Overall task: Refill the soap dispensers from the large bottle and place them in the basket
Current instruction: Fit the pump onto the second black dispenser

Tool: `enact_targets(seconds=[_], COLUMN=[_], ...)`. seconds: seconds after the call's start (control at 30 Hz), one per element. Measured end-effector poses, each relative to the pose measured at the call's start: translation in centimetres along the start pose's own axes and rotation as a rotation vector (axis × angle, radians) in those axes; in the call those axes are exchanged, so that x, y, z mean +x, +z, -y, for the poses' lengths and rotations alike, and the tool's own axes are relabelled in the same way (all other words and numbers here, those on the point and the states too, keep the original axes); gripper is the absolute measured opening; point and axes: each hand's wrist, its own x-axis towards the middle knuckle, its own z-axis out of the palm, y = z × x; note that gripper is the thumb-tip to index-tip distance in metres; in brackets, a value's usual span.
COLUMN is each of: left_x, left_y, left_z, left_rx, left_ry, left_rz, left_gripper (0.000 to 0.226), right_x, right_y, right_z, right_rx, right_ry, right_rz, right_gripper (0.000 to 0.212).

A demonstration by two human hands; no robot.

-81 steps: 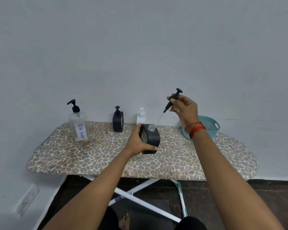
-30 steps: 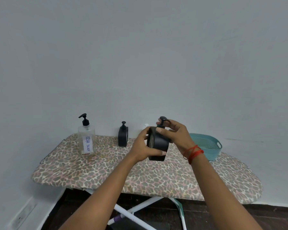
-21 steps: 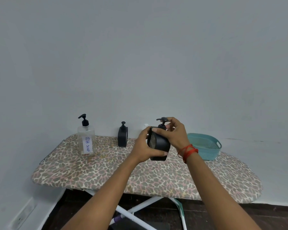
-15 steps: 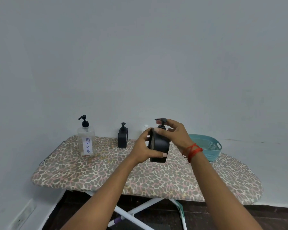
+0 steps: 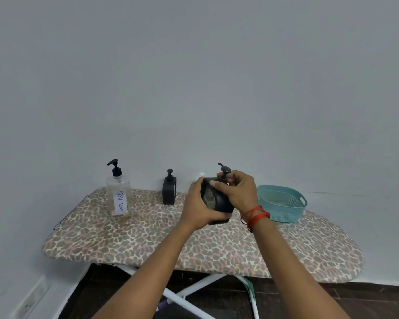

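A black soap dispenser (image 5: 217,202) is held above the ironing board, tilted a little. My left hand (image 5: 197,206) grips its body from the left and underneath. My right hand (image 5: 238,191) wraps the neck, fingers on the black pump top (image 5: 224,169), which sits in the dispenser's mouth. The large clear bottle (image 5: 119,194) labelled "DISH SOAP" stands upright at the back left. A second black dispenser (image 5: 169,191) stands behind, near the wall. The teal basket (image 5: 283,209) sits at the back right, with nothing visible inside. A small white dispenser (image 5: 201,174) is almost hidden behind my left hand.
The leopard-print ironing board (image 5: 148,240) runs left to right against the grey wall, on white crossed legs (image 5: 189,293) over a dark floor. A wall socket (image 5: 30,305) is low on the left.
The pump, held high and apart from the open dispenser at first, has been put back into its mouth. Since then my right hand has been turning it, and the spout has swung round.
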Motion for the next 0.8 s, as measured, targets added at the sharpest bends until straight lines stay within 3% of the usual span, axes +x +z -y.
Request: enact_targets(seconds=[0.1,0.2,0.27,0.4,0.5,0.6,0.73,0.8], left_x=[0.0,-0.2,-0.4,-0.7,-0.9,-1.3,-1.5,-1.6], left_y=[0.3,0.0,-0.5,-0.9,-0.8,-0.5,-0.2,0.0], left_z=[-0.3,0.0,0.5,1.7,2.3,2.7,3.1,3.4], left_rx=[0.004,-0.018,-0.059,-0.112,-0.115,-0.123,-0.118,-0.095], left_ry=[0.014,-0.007,-0.053,-0.142,-0.168,-0.187,-0.201,-0.198], left_rz=[-0.038,0.039,0.108,0.136,0.125,0.089,0.035,0.049], left_gripper=[0.089,0.082,0.081,0.103,0.11,0.11,0.112,0.115], right_x=[-0.2,-0.1,0.3,1.2,1.7,1.7,0.6,-0.3], right_y=[0.4,0.0,-0.9,-2.8,-3.2,-3.0,-2.6,-2.4], right_z=[0.0,0.0,0.1,0.9,1.9,1.8,-0.5,-1.4], right_rx=[-0.091,-0.195,-0.256,-0.357,-0.436,-0.471,-0.331,-0.304], right_ry=[-0.053,-0.098,-0.108,-0.239,-0.3,-0.251,-0.018,-0.044], right_rz=[-0.086,-0.086,-0.011,0.218,0.291,0.234,0.186,0.216], right_gripper=[0.026,0.03,0.035,0.07,0.056,0.05,0.059,0.056])
